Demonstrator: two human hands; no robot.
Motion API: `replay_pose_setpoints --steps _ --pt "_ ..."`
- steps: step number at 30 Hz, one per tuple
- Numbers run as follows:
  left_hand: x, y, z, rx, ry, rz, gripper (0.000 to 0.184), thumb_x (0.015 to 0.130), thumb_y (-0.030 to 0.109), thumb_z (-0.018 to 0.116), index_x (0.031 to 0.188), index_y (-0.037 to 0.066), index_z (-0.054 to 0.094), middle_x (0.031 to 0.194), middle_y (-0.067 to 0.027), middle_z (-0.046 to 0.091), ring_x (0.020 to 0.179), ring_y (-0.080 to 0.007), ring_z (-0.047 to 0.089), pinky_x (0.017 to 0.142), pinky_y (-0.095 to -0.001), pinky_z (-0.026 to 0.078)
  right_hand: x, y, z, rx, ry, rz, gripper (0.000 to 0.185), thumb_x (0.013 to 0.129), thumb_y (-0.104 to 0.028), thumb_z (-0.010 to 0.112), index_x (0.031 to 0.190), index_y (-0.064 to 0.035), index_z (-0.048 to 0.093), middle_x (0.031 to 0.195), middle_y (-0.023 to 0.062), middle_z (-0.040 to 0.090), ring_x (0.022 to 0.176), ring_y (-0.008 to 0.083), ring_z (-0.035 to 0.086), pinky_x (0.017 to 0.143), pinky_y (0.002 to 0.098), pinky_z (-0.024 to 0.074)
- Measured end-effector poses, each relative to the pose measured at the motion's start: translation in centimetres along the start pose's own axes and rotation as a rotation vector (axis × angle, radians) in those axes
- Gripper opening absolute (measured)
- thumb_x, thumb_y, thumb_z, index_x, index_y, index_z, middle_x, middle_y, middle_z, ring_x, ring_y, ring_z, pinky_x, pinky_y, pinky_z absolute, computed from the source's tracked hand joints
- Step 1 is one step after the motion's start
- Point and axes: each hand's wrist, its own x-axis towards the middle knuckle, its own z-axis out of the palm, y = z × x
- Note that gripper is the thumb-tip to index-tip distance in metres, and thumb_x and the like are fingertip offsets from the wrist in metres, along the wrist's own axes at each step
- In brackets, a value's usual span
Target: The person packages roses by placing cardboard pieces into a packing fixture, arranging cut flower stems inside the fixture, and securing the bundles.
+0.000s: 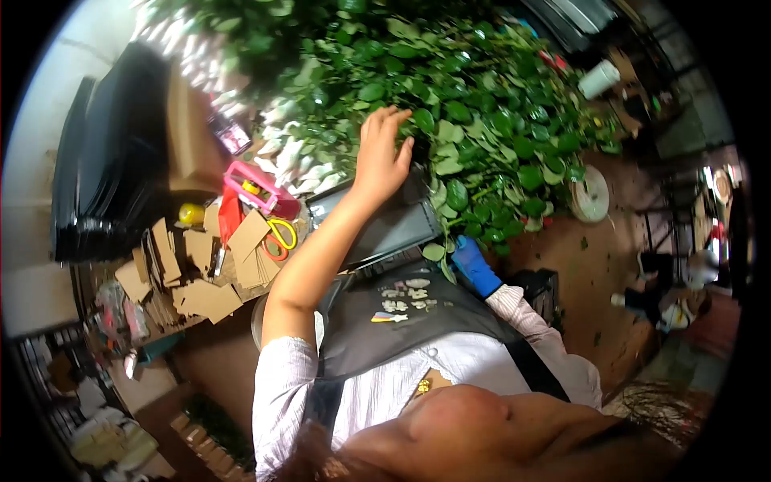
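Note:
My bare left hand [381, 151] reaches over a black tray [393, 225], palm down. Its fingers are slightly bent and apart, with the thumb out to the side, and the fingertips are at the edge of a large heap of green leafy stems [490, 104]. I see nothing held in it. On my right hand [477, 267] is a blue glove. Its fingers look curled at the lower edge of the leaves, beside the tray. What they hold, if anything, is hidden. White narrow pieces [301, 149] lie along the left side of the heap.
On the left are a pink tape dispenser [265, 189], yellow-handled scissors [283, 233], cardboard pieces [207, 299], a yellow roll [191, 214], a phone [231, 135] and stacked black sheets [112, 153]. At right is a white round spool [590, 194]; another person [675, 277] is farther off.

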Motion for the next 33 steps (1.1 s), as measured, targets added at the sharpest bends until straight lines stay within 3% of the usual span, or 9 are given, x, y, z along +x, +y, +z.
replay_pose_setpoints --steps 5,10,13,14,18,22,28,29,33 --pt "-5.2 1.7 -5.7 -0.315 0.141 -0.175 0.032 0.098 0.004 0.06 0.131 0.002 0.059 0.121 -0.0111 0.066 0.11 -0.0204 0.065 0.095 -0.032 0.051 4.7 4.2 -2.4 -0.377 0.166 -0.166 0.027 0.102 -0.026 0.056 0.104 -0.0026 0.07 0.09 0.0091 0.072 0.077 0.0225 0.069 0.069 0.0356 0.0549" --pt "-14.2 0.8 -9.6 -0.338 0.52 -0.396 0.023 0.1 0.004 0.061 0.122 0.0 0.062 0.105 -0.0072 0.067 0.095 -0.0117 0.066 0.085 -0.0276 0.052 1.8 4.2 -7.7 -0.528 -0.059 -0.235 0.022 0.099 -0.025 0.059 0.1 -0.0054 0.07 0.094 0.0113 0.071 0.081 0.0251 0.068 0.073 0.0375 0.0544" --pt "-21.9 -2.4 -10.1 -0.391 0.595 -0.681 0.011 0.103 0.013 0.06 0.105 0.002 0.062 0.087 -0.002 0.062 0.078 -0.0089 0.058 0.074 -0.0255 0.049 -2.6 -4.4 -8.5 -0.639 -0.362 -0.275 0.019 0.098 -0.024 0.06 0.098 -0.0071 0.07 0.096 0.0125 0.071 0.083 0.0267 0.068 0.076 0.0386 0.0542" --pt "-24.2 -3.3 -10.1 -0.352 0.545 -0.825 0.018 0.104 0.018 0.059 0.096 0.003 0.062 0.08 -0.0002 0.06 0.073 -0.0084 0.055 0.07 -0.0245 0.047 -6.6 -12.0 -6.7 -0.791 -0.4 -0.3 0.022 0.098 -0.022 0.063 0.11 -0.0068 0.072 0.107 0.0125 0.073 0.094 0.0238 0.071 0.084 0.0353 0.055" --pt "-28.8 -3.7 -7.7 -0.772 0.283 -1.279 0.05 0.106 0.045 0.052 0.072 0.01 0.061 0.064 0.0028 0.056 0.056 -0.0071 0.048 0.054 -0.0224 0.038 -9.0 -21.3 0.1 -0.354 -0.592 -0.756 0.034 0.094 -0.021 0.066 0.124 -0.0051 0.068 0.118 0.0131 0.071 0.098 0.0301 0.071 0.087 0.0363 0.0561" --pt "-28.0 -2.3 -5.9 -0.912 0.324 -1.192 0.041 0.106 0.042 0.054 0.083 0.009 0.062 0.067 0.0023 0.056 0.057 -0.0066 0.047 0.054 -0.0221 0.037 -5.7 -26.2 9.3 -0.807 -0.353 -1.494 0.033 0.093 -0.031 0.068 0.115 -0.0066 0.071 0.112 0.0148 0.071 0.12 0.0348 0.061 0.113 0.0496 0.0416" --pt "-29.0 -2.3 -8.2 -0.841 0.429 -1.016 0.023 0.107 0.029 0.055 0.103 0.008 0.06 0.087 0.0004 0.064 0.072 -0.0063 0.054 0.065 -0.0225 0.044 0.4 -24.8 13.6 -1.257 -0.603 -1.695 0.031 0.088 -0.042 0.063 0.091 -0.0124 0.072 0.088 0.0094 0.064 0.11 0.0347 0.058 0.103 0.0519 0.0421" --pt "-29.4 -2.4 -8.4 -0.851 0.453 -1.005 0.023 0.107 0.029 0.055 0.104 0.007 0.06 0.088 0.0003 0.064 0.073 -0.0059 0.054 0.066 -0.0224 0.045 0.2 -25.0 13.5 -1.189 -0.603 -1.684 0.034 0.091 -0.038 0.066 0.072 -0.0101 0.067 0.081 0.0077 0.069 0.11 0.0303 0.064 0.119 0.0566 0.0324" --pt "-29.7 -3.7 -8.0 -0.921 0.388 -0.923 0.028 0.108 0.029 0.054 0.118 0.004 0.06 0.105 -0.005 0.068 0.09 -0.01 0.062 0.08 -0.0248 0.05 -4.0 -30.6 10.4 -1.139 -0.546 -1.677 0.031 0.089 -0.027 0.07 0.063 -0.0109 0.064 0.068 0.0055 0.068 0.097 0.0278 0.071 0.117 0.0572 0.036"
